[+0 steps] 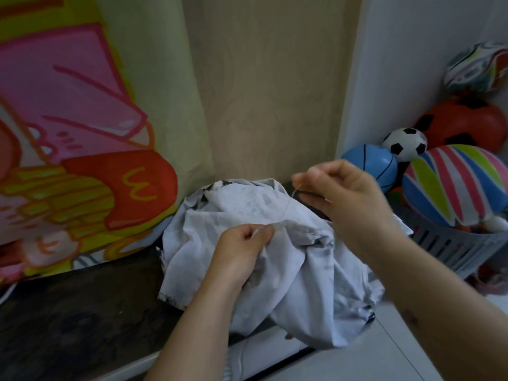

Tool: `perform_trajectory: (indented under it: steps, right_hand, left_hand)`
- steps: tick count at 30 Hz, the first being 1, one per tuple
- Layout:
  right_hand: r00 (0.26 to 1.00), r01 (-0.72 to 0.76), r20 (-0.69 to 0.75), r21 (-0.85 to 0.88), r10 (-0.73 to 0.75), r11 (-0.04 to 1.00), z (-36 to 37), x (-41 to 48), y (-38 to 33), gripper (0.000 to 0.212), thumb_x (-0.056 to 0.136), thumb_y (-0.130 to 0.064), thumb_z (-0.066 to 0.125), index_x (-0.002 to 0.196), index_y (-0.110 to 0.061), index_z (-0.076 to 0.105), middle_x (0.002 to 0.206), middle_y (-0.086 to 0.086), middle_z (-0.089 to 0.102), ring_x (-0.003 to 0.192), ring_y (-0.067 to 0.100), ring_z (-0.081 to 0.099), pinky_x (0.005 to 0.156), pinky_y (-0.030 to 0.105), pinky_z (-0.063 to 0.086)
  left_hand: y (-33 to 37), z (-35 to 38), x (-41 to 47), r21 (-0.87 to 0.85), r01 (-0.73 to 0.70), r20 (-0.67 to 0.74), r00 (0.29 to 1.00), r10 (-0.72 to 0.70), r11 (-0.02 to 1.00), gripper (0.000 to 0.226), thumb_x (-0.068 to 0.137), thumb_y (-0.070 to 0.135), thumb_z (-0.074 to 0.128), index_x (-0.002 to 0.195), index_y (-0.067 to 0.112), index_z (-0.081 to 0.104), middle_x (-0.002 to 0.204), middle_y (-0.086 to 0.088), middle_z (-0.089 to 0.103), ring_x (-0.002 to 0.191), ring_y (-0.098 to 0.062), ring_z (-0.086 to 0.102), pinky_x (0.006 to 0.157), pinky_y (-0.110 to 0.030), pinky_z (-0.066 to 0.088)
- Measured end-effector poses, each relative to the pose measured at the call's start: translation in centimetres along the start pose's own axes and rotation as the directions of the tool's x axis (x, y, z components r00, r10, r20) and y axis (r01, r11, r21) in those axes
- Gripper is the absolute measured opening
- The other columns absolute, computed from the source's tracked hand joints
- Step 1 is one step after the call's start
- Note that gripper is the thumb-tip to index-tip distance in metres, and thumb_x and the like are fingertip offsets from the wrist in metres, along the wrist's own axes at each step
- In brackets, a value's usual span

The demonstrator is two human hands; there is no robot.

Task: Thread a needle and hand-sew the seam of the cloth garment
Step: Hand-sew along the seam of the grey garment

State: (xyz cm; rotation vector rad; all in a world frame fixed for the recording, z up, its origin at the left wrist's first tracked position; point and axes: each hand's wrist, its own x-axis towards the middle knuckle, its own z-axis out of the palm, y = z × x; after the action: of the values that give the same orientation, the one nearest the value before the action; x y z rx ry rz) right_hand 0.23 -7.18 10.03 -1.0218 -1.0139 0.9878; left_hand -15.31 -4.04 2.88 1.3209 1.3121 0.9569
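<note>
Head view: left hand (242,250) pinches garment (302,284), right hand (346,193) pinches barely visible thread (286,209), needle indiscernible.

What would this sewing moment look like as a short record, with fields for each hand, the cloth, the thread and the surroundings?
left hand: pinches a fold of the cloth garment
right hand: raised, pinches the thread; needle too small to tell
cloth garment: pale, crumpled on the dark counter
thread: runs from the right fingers down to the pinched fold
surroundings: printed cloth at left; grey basket of balls at right
</note>
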Motion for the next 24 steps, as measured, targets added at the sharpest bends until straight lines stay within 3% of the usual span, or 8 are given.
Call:
perform_trajectory:
  steps: [2, 5, 9, 15, 18, 20, 22, 24]
  right_hand:
    - [0.981, -0.194, 0.072, 0.403, 0.181, 0.895, 0.2, -0.1, -1.3, 0.011, 0.093, -0.014, 0.052, 0.083, -0.012, 0.055, 0.071, 0.002, 0.069, 0.076, 0.017, 0.070, 0.074, 0.033, 0.059]
    - [0.904, -0.399, 0.181, 0.682, 0.387, 0.614, 0.6, -0.6, -2.8, 0.022, 0.092, -0.014, 0.051, 0.074, -0.007, 0.059, 0.064, -0.001, 0.063, 0.063, 0.013, 0.069, 0.067, 0.034, 0.060]
    - [0.824, -0.505, 0.303, 0.775, 0.479, 0.379, 1.1, -1.3, -4.0, 0.022, 0.077, -0.002, 0.056, 0.058, 0.004, 0.065, 0.063, 0.007, 0.064, 0.054, 0.016, 0.066, 0.057, 0.038, 0.058]
    - [0.801, -0.580, 0.430, 0.732, 0.417, 0.359, 1.1, -1.8, -5.0, 0.018, 0.078, 0.003, 0.062, 0.060, 0.007, 0.065, 0.064, 0.010, 0.065, 0.053, 0.019, 0.067, 0.053, 0.037, 0.059]
    - [0.828, -0.559, 0.407, 0.543, 0.386, 0.626, 1.1, -1.5, -3.9, 0.016, 0.087, -0.009, 0.054, 0.076, -0.001, 0.063, 0.073, 0.007, 0.067, 0.061, 0.015, 0.068, 0.056, 0.029, 0.058]
    - [0.870, -0.450, 0.311, 0.182, 0.383, 0.874, 0.7, -1.0, -1.9, 0.012, 0.093, -0.011, 0.051, 0.089, -0.003, 0.058, 0.091, 0.010, 0.068, 0.067, 0.017, 0.070, 0.060, 0.028, 0.058]
    - [0.887, -0.337, 0.223, -0.288, 0.405, 0.896, 0.2, -0.6, 0.3, 0.010, 0.092, -0.014, 0.056, 0.092, -0.004, 0.060, 0.097, 0.010, 0.067, 0.072, 0.018, 0.071, 0.066, 0.030, 0.060]
    - [0.902, -0.184, 0.200, -0.622, 0.383, 0.761, -0.4, -0.3, 2.1, 0.009, 0.089, -0.020, 0.062, 0.089, -0.011, 0.064, 0.084, 0.004, 0.070, 0.077, 0.017, 0.070, 0.076, 0.033, 0.059]
  left_hand:
    - [-0.3, 0.1, 0.4, 0.097, 0.009, -0.065, 0.998, -0.003, 0.995, 0.030, 0.092, 0.030, 0.061, 0.078, 0.005, 0.068, 0.069, 0.002, 0.063, 0.069, -0.012, 0.057, 0.061, -0.020, 0.046]
    - [-1.1, -0.1, 0.9, 0.295, 0.000, -0.139, 0.989, 0.043, 0.956, 0.037, 0.094, 0.029, 0.057, 0.062, 0.011, 0.057, 0.059, 0.002, 0.055, 0.057, -0.010, 0.049, 0.046, -0.010, 0.034]
    - [-2.2, -0.3, 1.4, 0.417, -0.064, -0.195, 0.968, 0.158, 0.907, 0.049, 0.093, 0.022, 0.057, 0.050, 0.014, 0.035, 0.050, 0.001, 0.037, 0.050, -0.012, 0.034, 0.048, -0.013, 0.033]
    - [-2.8, -0.2, 1.7, 0.418, -0.129, -0.227, 0.944, 0.241, 0.899, 0.051, 0.091, 0.015, 0.060, 0.049, 0.016, 0.032, 0.047, 0.004, 0.031, 0.048, -0.010, 0.030, 0.049, -0.014, 0.034]
    - [-2.0, -0.4, 1.9, 0.425, -0.134, -0.191, 0.953, 0.234, 0.895, 0.043, 0.093, 0.020, 0.058, 0.053, 0.010, 0.046, 0.052, 0.001, 0.045, 0.054, -0.013, 0.042, 0.051, -0.014, 0.035]
    - [-1.2, -0.6, 1.7, 0.377, -0.146, -0.148, 0.965, 0.215, 0.915, 0.030, 0.093, 0.026, 0.058, 0.067, 0.009, 0.060, 0.062, 0.002, 0.058, 0.063, -0.012, 0.053, 0.053, -0.011, 0.037]
    - [-0.2, -0.7, 1.0, 0.258, -0.184, -0.090, 0.973, 0.213, 0.949, 0.018, 0.092, 0.028, 0.060, 0.080, 0.017, 0.067, 0.075, 0.006, 0.067, 0.073, -0.009, 0.062, 0.058, -0.010, 0.040]
    - [0.6, -1.1, 0.1, 0.209, -0.225, -0.048, 0.970, 0.240, 0.952, 0.010, 0.091, 0.027, 0.062, 0.086, 0.021, 0.068, 0.083, 0.007, 0.070, 0.078, -0.003, 0.064, 0.063, -0.012, 0.046]
